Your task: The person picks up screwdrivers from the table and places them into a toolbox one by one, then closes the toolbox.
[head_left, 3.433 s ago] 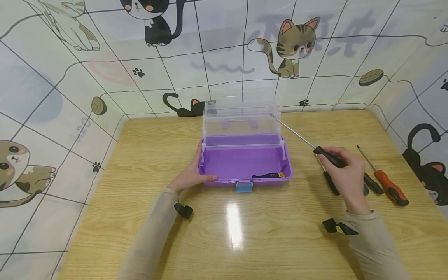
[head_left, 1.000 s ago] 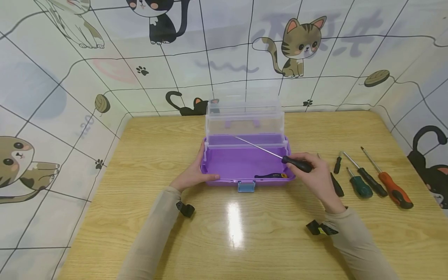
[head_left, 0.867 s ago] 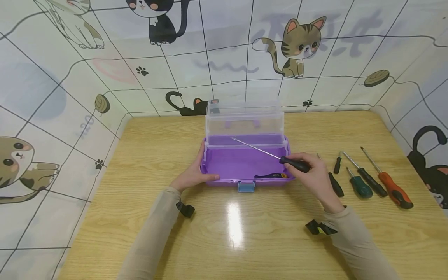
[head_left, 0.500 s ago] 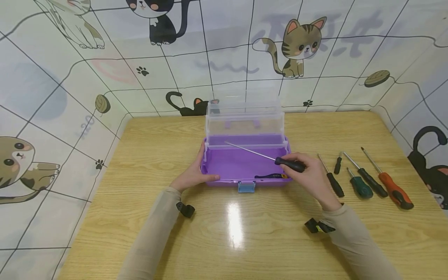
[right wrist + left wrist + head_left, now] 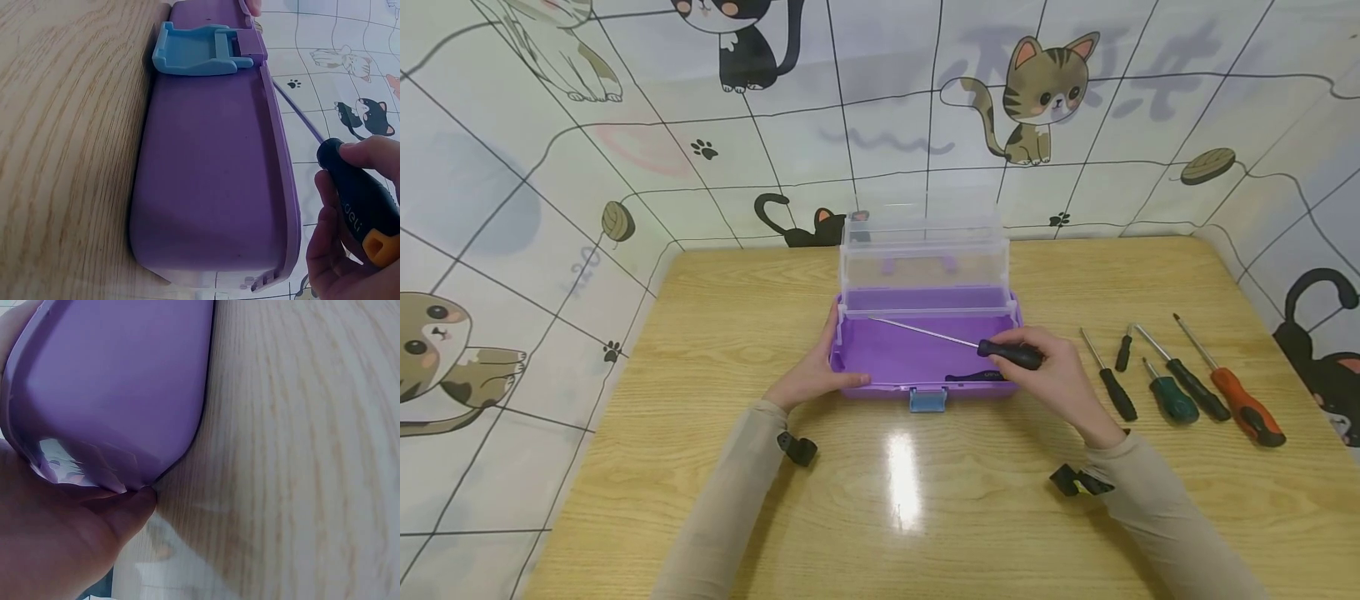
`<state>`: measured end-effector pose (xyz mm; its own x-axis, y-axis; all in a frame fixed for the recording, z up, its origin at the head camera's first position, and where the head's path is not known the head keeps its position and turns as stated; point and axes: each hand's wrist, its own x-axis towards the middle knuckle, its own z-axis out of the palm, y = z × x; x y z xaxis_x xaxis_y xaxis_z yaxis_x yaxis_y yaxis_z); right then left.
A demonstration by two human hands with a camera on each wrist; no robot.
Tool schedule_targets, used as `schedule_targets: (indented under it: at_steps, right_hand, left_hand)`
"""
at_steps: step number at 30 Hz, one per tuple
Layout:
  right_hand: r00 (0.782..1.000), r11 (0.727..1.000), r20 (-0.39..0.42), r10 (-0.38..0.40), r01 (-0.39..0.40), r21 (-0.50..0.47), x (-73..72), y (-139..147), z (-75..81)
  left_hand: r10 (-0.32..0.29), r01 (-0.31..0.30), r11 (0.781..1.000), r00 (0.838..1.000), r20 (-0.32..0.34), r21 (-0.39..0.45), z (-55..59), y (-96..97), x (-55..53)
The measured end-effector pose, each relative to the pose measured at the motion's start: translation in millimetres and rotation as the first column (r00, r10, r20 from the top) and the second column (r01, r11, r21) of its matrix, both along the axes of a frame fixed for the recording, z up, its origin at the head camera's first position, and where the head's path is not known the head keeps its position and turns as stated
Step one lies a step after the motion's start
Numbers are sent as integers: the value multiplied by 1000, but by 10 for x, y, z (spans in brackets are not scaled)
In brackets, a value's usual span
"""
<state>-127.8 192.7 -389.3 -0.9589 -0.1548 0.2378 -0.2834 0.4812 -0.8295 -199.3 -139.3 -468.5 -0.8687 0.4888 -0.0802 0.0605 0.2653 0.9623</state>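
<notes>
A purple toolbox (image 5: 887, 350) stands on the table with its clear lid raised at the back. My left hand (image 5: 812, 375) grips its left end, thumb on the front rim and fingers along the side. In my right hand (image 5: 1056, 375) is a long screwdriver (image 5: 1011, 354), pinched by its black handle, which shows an orange end in the right wrist view. Its shaft slants left over the box's inside, tip near the left back. Inside, along the front wall, lies another black-handled tool (image 5: 973, 377), partly covered by my right hand. A blue latch (image 5: 194, 50) hangs on the front.
Right of the box lie a black screwdriver (image 5: 1117, 393), a small black-handled tool (image 5: 1123, 353), a green screwdriver (image 5: 1172, 400), a longer dark-handled one (image 5: 1198, 392) and an orange one (image 5: 1247, 408). A cat-printed sheet (image 5: 887, 125) rises behind the table (image 5: 737, 333).
My right hand has brought the screwdriver left from above the loose tools to over the toolbox, and its tip has come lower and further left. The left hand keeps its hold.
</notes>
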Motion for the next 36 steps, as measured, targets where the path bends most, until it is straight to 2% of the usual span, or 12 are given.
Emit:
schedule_targets:
  at_steps: [9,12,16,18,22,30,34,36]
  right_hand:
    - [998,998,-10,58,-57,24,-44,-26,9]
    - [997,997,-3,78,-78,25,-109,19,-88]
    - [993,994,51,108,-108,8,-219,101,-247]
    - [988,992,90,125,-125,-11,-255,124,-276]
    - [979,989,139,149,-149,-15,-305,133,-275]
    - [966,980,188,179,-191,51,-385,121,-268]
    - [961,973,188,203,-219,68,-425,96,-279]
    - [960,969,179,217,-234,78,-443,76,-285]
  left_hand:
    - [-1,1,1000,1000,5,16,7,-4,-3]
    - [1,-1,1000,1000,17,26,3,-5,-8]
    - [2,-3,999,1000,30,33,0,-3,-18]
    - [1,-2,999,999,35,35,-1,-2,-22]
    - [-2,1,999,999,39,40,-4,-6,-24]
    - [-9,7,999,999,47,43,-9,-10,-28]
    - [-15,13,999,998,58,47,33,-4,-19]
    - [-19,15,998,998,65,54,109,6,10]
